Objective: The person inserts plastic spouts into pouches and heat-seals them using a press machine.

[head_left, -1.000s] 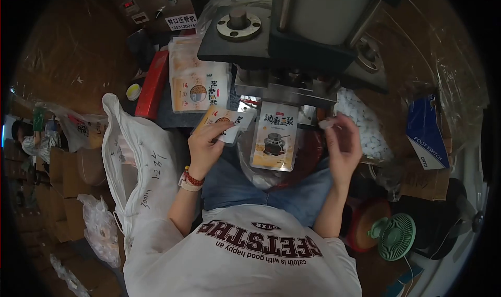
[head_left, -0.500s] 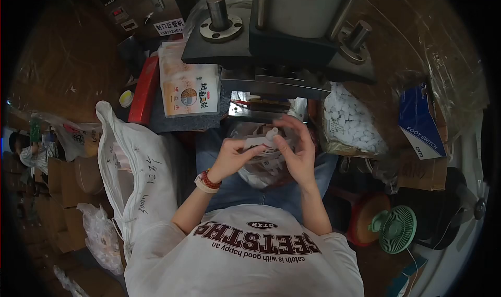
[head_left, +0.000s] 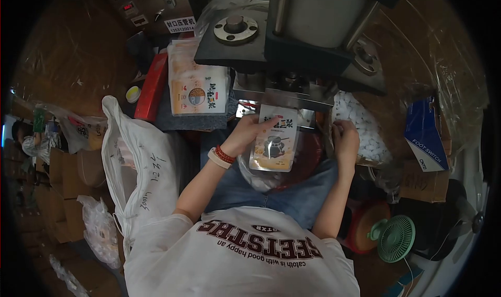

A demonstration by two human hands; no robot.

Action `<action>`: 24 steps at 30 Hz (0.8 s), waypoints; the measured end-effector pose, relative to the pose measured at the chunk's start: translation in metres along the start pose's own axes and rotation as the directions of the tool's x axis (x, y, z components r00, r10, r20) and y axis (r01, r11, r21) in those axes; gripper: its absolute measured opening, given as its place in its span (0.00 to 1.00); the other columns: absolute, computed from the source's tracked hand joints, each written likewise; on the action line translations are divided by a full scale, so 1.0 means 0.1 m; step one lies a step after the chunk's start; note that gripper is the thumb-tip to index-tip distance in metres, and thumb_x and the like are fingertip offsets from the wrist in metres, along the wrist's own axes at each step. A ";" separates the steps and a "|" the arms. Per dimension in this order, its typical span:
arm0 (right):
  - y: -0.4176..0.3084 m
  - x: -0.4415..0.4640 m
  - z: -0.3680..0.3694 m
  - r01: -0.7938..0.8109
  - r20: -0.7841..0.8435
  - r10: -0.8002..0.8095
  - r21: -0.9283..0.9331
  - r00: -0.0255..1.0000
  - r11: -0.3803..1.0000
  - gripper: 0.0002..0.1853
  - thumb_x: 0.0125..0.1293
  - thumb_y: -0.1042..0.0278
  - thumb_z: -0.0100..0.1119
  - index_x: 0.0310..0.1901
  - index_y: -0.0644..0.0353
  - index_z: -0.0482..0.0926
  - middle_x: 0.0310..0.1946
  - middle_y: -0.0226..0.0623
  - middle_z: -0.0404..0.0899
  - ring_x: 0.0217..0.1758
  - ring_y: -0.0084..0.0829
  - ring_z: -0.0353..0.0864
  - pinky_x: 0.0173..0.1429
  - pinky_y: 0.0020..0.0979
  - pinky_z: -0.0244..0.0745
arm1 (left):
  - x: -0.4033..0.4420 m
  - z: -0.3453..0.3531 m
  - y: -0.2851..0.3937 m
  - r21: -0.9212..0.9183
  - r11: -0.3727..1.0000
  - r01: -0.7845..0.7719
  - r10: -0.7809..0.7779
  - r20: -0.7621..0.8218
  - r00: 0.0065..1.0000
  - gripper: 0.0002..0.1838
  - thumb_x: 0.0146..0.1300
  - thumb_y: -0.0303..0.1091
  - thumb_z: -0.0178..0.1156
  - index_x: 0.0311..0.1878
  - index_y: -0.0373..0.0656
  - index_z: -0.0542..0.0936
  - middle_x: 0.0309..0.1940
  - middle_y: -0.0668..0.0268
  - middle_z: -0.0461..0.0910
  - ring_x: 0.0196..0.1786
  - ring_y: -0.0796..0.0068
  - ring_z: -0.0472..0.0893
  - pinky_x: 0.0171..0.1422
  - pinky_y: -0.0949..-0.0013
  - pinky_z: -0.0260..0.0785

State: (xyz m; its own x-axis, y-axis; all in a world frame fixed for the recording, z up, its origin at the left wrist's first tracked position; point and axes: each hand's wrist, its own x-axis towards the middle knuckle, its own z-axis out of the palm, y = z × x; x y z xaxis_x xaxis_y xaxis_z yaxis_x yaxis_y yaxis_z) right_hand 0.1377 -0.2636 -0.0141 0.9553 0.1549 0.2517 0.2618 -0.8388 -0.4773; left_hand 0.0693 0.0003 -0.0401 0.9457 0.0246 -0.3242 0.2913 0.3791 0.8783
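Observation:
In my left hand (head_left: pixel 247 132) is a flat printed pouch (head_left: pixel 274 146), gripped at its upper left edge between thumb and fingers. It hangs over my lap, its printed side toward me, just in front of the press (head_left: pixel 308 46). My right hand (head_left: pixel 345 140) is at the left edge of a clear bag of small white plastic parts (head_left: pixel 360 127), its fingers curled together. Whatever they hold, if anything, is too small or hidden. Under the pouch, a clear plastic bag (head_left: pixel 250 177) lies between my knees.
On the left, a stack of printed pouches (head_left: pixel 198 96) lies beside a red box (head_left: pixel 152 86). A white sack (head_left: pixel 141 177) stands at my left side. To the right are a blue foot switch box (head_left: pixel 424 135) and a green fan (head_left: pixel 395 238). A control box (head_left: pixel 156 10) stands behind.
My right hand has left the pouch and moved right to the bag of white parts. My left hand has turned the pouch flat toward me. The press post sticks up less above its plate.

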 end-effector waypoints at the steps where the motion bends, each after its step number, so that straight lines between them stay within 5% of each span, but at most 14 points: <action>1: 0.04 0.00 0.00 -0.023 -0.016 0.023 0.025 1.000 0.999 0.09 0.63 0.71 0.59 0.42 0.66 0.81 0.41 0.48 0.80 0.43 0.48 0.80 0.46 0.39 0.74 | -0.03 -0.08 0.08 0.253 0.960 -0.122 0.146 -0.080 0.986 0.19 0.62 0.44 0.66 0.44 0.34 0.82 0.36 0.64 0.84 0.34 0.77 0.82 0.38 0.75 0.72; 2: 0.07 0.00 -0.02 -0.046 -0.033 0.047 0.047 0.998 0.998 0.09 0.63 0.72 0.59 0.42 0.67 0.81 0.42 0.50 0.81 0.42 0.45 0.82 0.45 0.37 0.75 | -0.05 -0.18 0.16 0.496 0.843 -0.209 0.303 -0.118 0.946 0.22 0.61 0.47 0.66 0.45 0.35 0.82 0.37 0.64 0.84 0.35 0.74 0.82 0.39 0.73 0.73; 3: 0.07 -0.01 -0.03 -0.045 -0.035 0.047 0.047 0.998 0.998 0.09 0.63 0.72 0.59 0.42 0.67 0.81 0.42 0.50 0.81 0.42 0.45 0.82 0.45 0.37 0.75 | -0.07 -0.38 0.23 0.778 0.608 -0.155 0.455 -0.181 0.872 0.30 0.56 0.53 0.68 0.55 0.41 0.79 0.48 0.62 0.82 0.49 0.63 0.81 0.55 0.62 0.71; 5: 0.06 -0.04 -0.06 -0.162 -0.067 0.183 0.241 0.981 0.957 0.09 0.63 0.75 0.59 0.43 0.67 0.81 0.44 0.47 0.81 0.44 0.35 0.83 0.45 0.32 0.76 | -0.35 -0.45 0.44 0.949 -0.235 0.209 0.806 0.070 0.588 0.40 0.51 0.57 0.70 0.65 0.47 0.71 0.62 0.59 0.73 0.66 0.59 0.70 0.70 0.49 0.55; 6: 0.03 -0.07 -0.08 -0.162 -0.065 0.183 0.243 0.981 0.956 0.09 0.63 0.75 0.59 0.43 0.67 0.81 0.44 0.47 0.81 0.44 0.35 0.83 0.45 0.32 0.76 | -0.37 -0.71 0.28 0.971 -0.170 0.169 0.733 0.010 0.680 0.43 0.51 0.55 0.69 0.69 0.50 0.65 0.69 0.61 0.65 0.74 0.63 0.59 0.75 0.41 0.39; 7: -0.03 -0.10 -0.10 -0.042 -0.172 0.121 0.406 0.978 0.913 0.09 0.62 0.78 0.60 0.44 0.67 0.80 0.45 0.44 0.81 0.44 0.31 0.82 0.47 0.29 0.76 | -0.43 -0.88 0.18 0.970 -0.169 0.173 0.733 0.006 0.680 0.43 0.51 0.55 0.69 0.69 0.50 0.65 0.69 0.61 0.65 0.74 0.63 0.59 0.75 0.41 0.39; 9: -0.23 -0.15 -0.16 0.092 -0.294 0.087 0.544 0.952 0.834 0.09 0.61 0.80 0.60 0.44 0.68 0.80 0.47 0.41 0.80 0.45 0.26 0.81 0.48 0.26 0.76 | -0.55 -1.08 0.08 0.976 -0.214 -0.050 0.569 0.166 0.805 0.37 0.54 0.43 0.68 0.67 0.50 0.68 0.69 0.63 0.65 0.73 0.62 0.62 0.75 0.44 0.44; 10: -0.39 -0.21 -0.19 0.152 -0.239 0.005 0.636 0.971 0.756 0.10 0.60 0.82 0.61 0.45 0.68 0.79 0.48 0.40 0.79 0.46 0.25 0.80 0.49 0.25 0.75 | -0.63 -1.06 0.11 0.974 -0.194 -0.117 0.593 0.211 0.777 0.28 0.52 0.29 0.64 0.60 0.49 0.76 0.61 0.64 0.75 0.66 0.62 0.72 0.69 0.55 0.61; 11: -0.54 -0.29 -0.21 0.196 -0.188 -0.085 0.721 0.979 0.665 0.12 0.59 0.83 0.62 0.45 0.68 0.79 0.50 0.38 0.78 0.46 0.24 0.79 0.50 0.24 0.75 | -0.70 -1.01 0.12 0.973 -0.194 -0.122 0.584 0.214 0.783 0.28 0.52 0.29 0.64 0.60 0.49 0.76 0.61 0.64 0.75 0.66 0.62 0.72 0.69 0.55 0.61; 13: -0.81 -0.42 -0.21 0.164 -0.073 -0.168 0.755 0.983 0.635 0.12 0.58 0.84 0.63 0.45 0.68 0.79 0.47 0.39 0.80 0.45 0.23 0.79 0.49 0.24 0.75 | -0.81 -0.83 0.19 0.965 0.223 -0.139 0.564 -0.011 0.826 0.23 0.48 0.20 0.59 0.50 0.46 0.82 0.48 0.64 0.83 0.54 0.63 0.81 0.57 0.66 0.74; 16: -1.15 -0.48 -0.09 0.451 -0.187 -0.423 0.551 0.887 0.702 0.12 0.57 0.77 0.67 0.43 0.66 0.80 0.40 0.42 0.82 0.38 0.36 0.81 0.42 0.31 0.77 | -0.83 -0.52 0.23 0.912 0.181 -0.368 0.764 0.105 0.636 0.21 0.44 0.17 0.56 0.43 0.43 0.84 0.39 0.64 0.86 0.46 0.63 0.85 0.49 0.69 0.77; 20: -1.23 -0.47 0.00 0.652 -0.185 -0.647 0.434 0.740 0.621 0.15 0.55 0.76 0.67 0.46 0.66 0.79 0.38 0.42 0.81 0.39 0.40 0.80 0.43 0.34 0.76 | -0.93 -0.21 0.32 0.885 0.039 -0.464 0.757 0.276 0.591 0.23 0.42 0.16 0.55 0.44 0.42 0.84 0.42 0.62 0.85 0.47 0.63 0.84 0.52 0.66 0.77; 22: -1.18 -0.46 -0.12 0.641 -0.196 -0.643 0.495 0.740 0.587 0.16 0.55 0.76 0.67 0.46 0.65 0.80 0.39 0.42 0.81 0.40 0.39 0.80 0.43 0.33 0.75 | -0.95 -0.17 0.37 0.828 0.105 -0.550 0.736 0.308 0.603 0.24 0.42 0.16 0.56 0.45 0.42 0.84 0.42 0.62 0.85 0.48 0.61 0.84 0.51 0.66 0.77; 24: -1.13 -0.45 -0.20 0.621 -0.201 -0.634 0.552 0.747 0.556 0.16 0.54 0.76 0.68 0.47 0.65 0.80 0.39 0.41 0.82 0.40 0.38 0.80 0.42 0.31 0.75 | -0.96 -0.10 0.34 0.695 0.342 -0.632 0.669 0.292 0.683 0.16 0.50 0.19 0.60 0.43 0.41 0.85 0.36 0.62 0.85 0.40 0.72 0.86 0.44 0.71 0.77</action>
State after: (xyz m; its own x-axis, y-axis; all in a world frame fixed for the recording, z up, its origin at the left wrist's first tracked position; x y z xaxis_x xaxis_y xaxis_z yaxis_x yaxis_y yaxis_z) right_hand 0.0625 -0.1860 0.0450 0.5199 0.5426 0.6597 0.8145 -0.0823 -0.5743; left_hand -0.0127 0.0200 0.0171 0.8833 0.0006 0.4689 -0.3976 -0.5290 0.7497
